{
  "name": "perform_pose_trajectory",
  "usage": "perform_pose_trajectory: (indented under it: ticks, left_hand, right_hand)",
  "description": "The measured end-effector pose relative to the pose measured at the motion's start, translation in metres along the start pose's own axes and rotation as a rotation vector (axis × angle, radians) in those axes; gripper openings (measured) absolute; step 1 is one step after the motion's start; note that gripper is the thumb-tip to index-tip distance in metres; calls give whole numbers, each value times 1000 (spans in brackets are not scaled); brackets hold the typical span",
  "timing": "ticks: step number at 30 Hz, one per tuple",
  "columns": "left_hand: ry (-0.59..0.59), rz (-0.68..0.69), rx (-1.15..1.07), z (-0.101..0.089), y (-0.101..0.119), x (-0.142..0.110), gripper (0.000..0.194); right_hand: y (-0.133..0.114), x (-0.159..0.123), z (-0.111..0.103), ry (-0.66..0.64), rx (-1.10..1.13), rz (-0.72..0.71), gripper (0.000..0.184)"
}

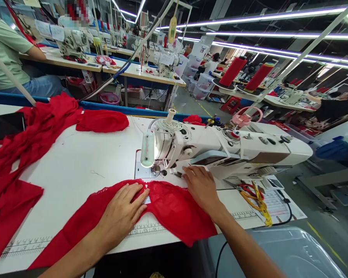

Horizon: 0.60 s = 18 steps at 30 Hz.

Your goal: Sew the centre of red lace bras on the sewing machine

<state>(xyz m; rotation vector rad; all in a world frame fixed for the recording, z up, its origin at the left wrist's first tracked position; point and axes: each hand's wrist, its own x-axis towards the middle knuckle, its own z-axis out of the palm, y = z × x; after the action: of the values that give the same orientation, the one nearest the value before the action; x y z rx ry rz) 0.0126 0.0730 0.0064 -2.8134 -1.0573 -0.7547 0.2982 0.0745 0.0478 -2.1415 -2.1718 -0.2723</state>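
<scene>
A red bra [174, 204] with a moulded cup and lace edging lies on the white table in front of the sewing machine [208, 146]. My left hand [123, 210] rests flat on its middle, fingers stretched out beside a small pale patch at the centre. Just beyond the cup, my right hand [201, 187] reaches under the machine's arm with bent fingers. Their tips meet by a small dark metal piece, too small to name. The needle area [156, 170] is lit, and the bra's upper edge lies just in front of it.
Red fabric pieces [37, 131] are heaped at the left, partly over a black phone [8, 125]. Orange-handled scissors [251, 197] and a yellow tape measure [263, 208] lie at the right. A clear plastic bin [281, 247] stands below. A co-worker [8, 58] sits at the far left.
</scene>
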Motion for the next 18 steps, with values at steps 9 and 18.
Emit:
perform_pose_trajectory:
  ticks: [9, 18]
  left_hand:
    - [-10, -40, -27, 3, 2, -3, 38]
    - [-3, -35, -10, 5, 3, -3, 35]
  right_hand:
    - [45, -18, 6, 5, -133, 148, 31]
    - [-55, -58, -30, 113, 27, -369, 38]
